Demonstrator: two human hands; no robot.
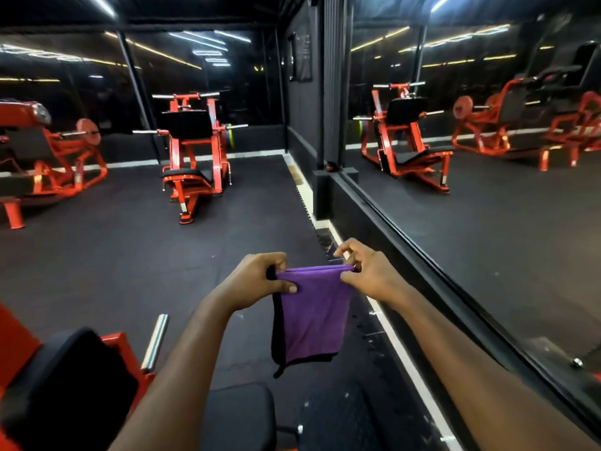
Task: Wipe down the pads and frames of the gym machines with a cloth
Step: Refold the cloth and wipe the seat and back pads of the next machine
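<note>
From the head camera, a purple cloth (313, 314) hangs in mid-air in front of the person, over the dark floor (130, 255) and just left of the white strip that runs along the wall's foot. It is folded, with the fold running level along the top between the two hands. Its long axis is vertical, and the loose end points down. A black edge shows down its left side and at the lower left corner.

The left hand (260, 278) grips the top left corner: the thumb lies flat across the near face and the fingers curl behind. The right hand (367, 275) pinches the top right corner between thumb and bent fingers, with the forefinger arched above the fold.

Below the left forearm lies a near machine's black pad (71, 385) on an orange frame, with a chrome bar (155, 343) rising beside it. A second black pad (240, 415) sits lower, between the forearms. Well beyond stand an orange machine (192, 151) and another (42, 151) at the left edge. A mirror wall (487, 206) on the right reflects them.
</note>
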